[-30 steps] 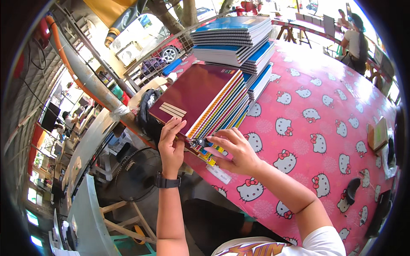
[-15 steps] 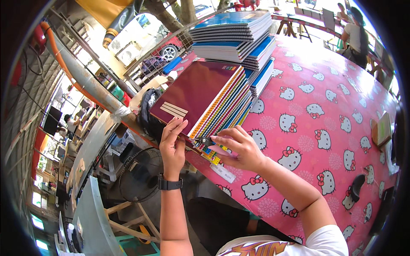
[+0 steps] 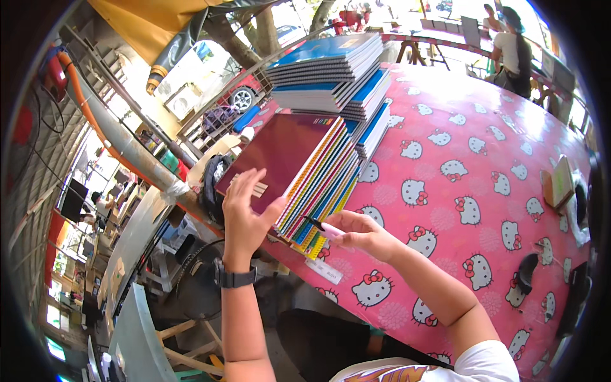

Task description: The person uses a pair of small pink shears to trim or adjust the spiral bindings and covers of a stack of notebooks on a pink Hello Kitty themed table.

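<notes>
The stack of notebooks lay flat near the desk's edge, slightly fanned, its edges striped in many colours; a glossy maroon cover topped it. The small pink-handled tool sat in the right hand, dark tip toward the stack's near corner.

Head view, one entry: wide fisheye, left unit of a pair on my head, upright, unmirrored. Aim: down and forward from above my white shirt. Near range: my left hand and right hand, about mid-frame, forearms below. Far range: tree trunks at top. Rim: dark, round, bowing the pink table.
</notes>
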Available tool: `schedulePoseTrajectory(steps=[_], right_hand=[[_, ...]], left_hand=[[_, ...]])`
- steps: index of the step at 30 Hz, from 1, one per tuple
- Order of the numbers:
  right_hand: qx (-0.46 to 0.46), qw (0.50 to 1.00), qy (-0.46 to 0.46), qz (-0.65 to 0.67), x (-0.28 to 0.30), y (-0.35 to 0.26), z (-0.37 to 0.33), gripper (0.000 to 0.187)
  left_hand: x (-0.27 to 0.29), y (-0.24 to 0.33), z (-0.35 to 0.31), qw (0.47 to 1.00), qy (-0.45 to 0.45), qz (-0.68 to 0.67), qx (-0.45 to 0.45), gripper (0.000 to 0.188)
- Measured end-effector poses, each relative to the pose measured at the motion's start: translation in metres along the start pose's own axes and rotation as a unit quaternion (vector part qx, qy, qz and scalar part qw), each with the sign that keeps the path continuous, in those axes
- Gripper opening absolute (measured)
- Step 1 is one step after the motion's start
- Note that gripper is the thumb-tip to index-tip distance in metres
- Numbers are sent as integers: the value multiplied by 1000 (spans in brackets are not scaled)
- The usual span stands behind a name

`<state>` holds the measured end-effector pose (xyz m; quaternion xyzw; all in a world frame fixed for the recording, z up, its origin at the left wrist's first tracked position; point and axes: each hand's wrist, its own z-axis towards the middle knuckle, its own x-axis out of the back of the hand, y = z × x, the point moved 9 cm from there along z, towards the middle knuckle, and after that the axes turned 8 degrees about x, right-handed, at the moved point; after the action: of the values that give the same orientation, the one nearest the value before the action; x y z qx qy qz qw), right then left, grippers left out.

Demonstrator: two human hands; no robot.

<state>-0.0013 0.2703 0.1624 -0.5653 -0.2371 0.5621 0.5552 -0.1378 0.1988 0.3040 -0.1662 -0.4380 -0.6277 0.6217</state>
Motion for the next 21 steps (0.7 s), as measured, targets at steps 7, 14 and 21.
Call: schedulePoseTrajectory(steps=[7,14,21], right_hand=[[16,998,-4,-66,11,-3,-1,48],[120,971,29,-202,11,-6,1,37],[388,781,57,-486,-34,-50,2,49]], left_hand=[[-51,-24,32,919,-279,249,121,114],[-53,-22,38,963,-255,76,39,121],[-66,-30,31,943,-319,91,1,105]])
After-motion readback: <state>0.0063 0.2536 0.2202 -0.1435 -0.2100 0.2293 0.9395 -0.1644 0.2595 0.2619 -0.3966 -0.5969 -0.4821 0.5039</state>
